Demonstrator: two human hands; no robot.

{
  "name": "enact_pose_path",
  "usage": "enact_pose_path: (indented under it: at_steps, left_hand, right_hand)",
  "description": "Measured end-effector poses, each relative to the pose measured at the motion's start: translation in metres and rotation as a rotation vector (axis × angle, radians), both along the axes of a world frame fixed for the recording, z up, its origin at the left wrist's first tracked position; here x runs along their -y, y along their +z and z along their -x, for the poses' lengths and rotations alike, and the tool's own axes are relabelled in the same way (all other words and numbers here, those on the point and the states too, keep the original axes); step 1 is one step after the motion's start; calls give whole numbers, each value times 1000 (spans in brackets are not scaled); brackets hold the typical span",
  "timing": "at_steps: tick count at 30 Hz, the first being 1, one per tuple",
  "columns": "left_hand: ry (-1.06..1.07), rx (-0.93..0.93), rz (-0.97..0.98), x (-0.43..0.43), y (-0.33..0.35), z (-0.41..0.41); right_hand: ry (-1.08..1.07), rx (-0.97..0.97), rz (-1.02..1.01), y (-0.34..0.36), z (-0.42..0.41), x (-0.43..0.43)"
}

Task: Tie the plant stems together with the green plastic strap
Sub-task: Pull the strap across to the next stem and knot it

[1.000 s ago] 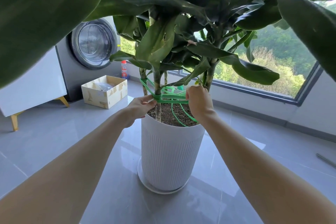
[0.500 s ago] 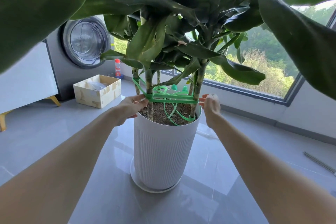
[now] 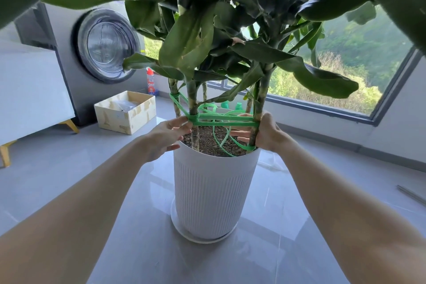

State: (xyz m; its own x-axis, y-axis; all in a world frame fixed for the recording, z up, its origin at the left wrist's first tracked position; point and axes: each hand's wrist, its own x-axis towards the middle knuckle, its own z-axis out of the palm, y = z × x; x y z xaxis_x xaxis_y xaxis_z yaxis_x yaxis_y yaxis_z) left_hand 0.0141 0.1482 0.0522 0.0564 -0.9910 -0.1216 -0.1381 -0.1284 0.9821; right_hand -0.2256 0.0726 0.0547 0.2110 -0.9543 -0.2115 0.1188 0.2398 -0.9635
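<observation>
Pot (image 3: pixel 214 191): tall, white, ribbed on the lower wall, smooth near the rim; stands on a white saucer (image 3: pixel 184 230) on the grey tiled floor (image 3: pixel 80 180).
Pot contents: dark soil (image 3: pixel 208 143) and several upright plant stems (image 3: pixel 193 104); loose loops of strap lying on the soil.
Cardboard box (image 3: pixel 126 114): open-topped, on the floor beside the washing machine (image 3: pixel 92 53); holds clear plastic wrapping, otherwise hard to make out.
Green plastic strap (image 3: pixel 224 120): flat, bright green, glossy; two bands stretched nearly level between the front-left stem and the right stem (image 3: pixel 259 108), just above the pot rim; more wraps running up and back to a rear-left stem (image 3: pixel 174 97); slack coils curling behind and down onto the soil.
Left hand (image 3: pixel 167 137): at the front-left stem, fingertips pinching the strap where it wraps that stem.
Right hand (image 3: pixel 265 132): closed around the right stem low down, thumb up along it, pressing the strap bands against it.
Leaves (image 3: pixel 191 37): broad, dark green, crowding the upper view.
Background: red-capped bottle (image 3: pixel 151 83) by the wall, small green objects on the floor behind the pot, large window (image 3: pixel 345 71) onto a green hillside.
</observation>
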Motion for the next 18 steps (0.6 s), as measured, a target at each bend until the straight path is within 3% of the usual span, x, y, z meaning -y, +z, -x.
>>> enact_pose_path:
  at_steps: [7,18]
  left_hand:
    - [-24,-78,-37,2,-5,-2]
    - [-12,-69,-25,-1,-3,-2]
  right_hand:
    - [140,59,-59,1,9,7]
    - [164,26,-140,1,12,14]
